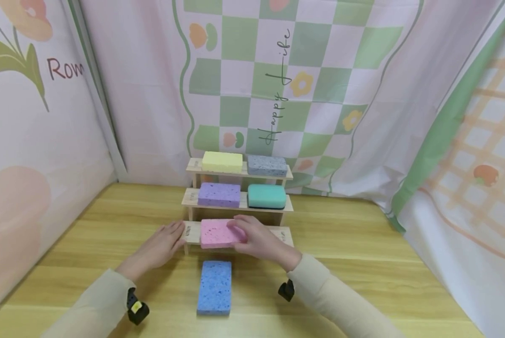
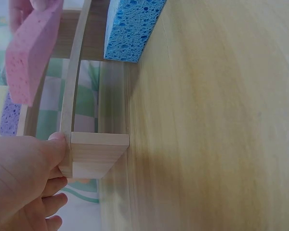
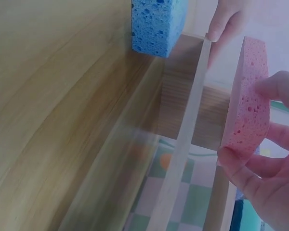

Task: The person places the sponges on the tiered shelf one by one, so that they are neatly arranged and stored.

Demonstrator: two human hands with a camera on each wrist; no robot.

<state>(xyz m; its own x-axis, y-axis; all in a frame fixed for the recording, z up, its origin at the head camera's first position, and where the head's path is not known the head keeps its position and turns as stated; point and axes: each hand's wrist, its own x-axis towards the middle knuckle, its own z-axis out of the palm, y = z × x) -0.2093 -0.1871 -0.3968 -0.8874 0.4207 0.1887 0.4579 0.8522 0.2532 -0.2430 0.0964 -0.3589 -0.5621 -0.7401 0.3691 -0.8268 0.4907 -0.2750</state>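
Note:
My right hand (image 1: 261,238) grips a pink sponge (image 1: 216,234) by its right end, thumb and fingers on opposite sides. In the right wrist view a gap shows between that sponge (image 3: 250,103) and the bottom board (image 3: 188,120), so it is held above it. My left hand (image 1: 161,246) holds the left end of the wooden tiered shelf (image 1: 192,233) at its lowest tier. The left wrist view shows the thumb on the board's edge, the other fingers curled at its end. A blue sponge (image 1: 215,287) lies on the table in front of the shelf.
A yellow sponge (image 1: 222,162) and a grey one (image 1: 266,165) sit on the top tier. The middle tier bears a purple sponge (image 1: 219,195) and a teal one (image 1: 266,196). Printed curtains (image 1: 151,94) enclose the wooden table (image 1: 341,263) at the back and sides.

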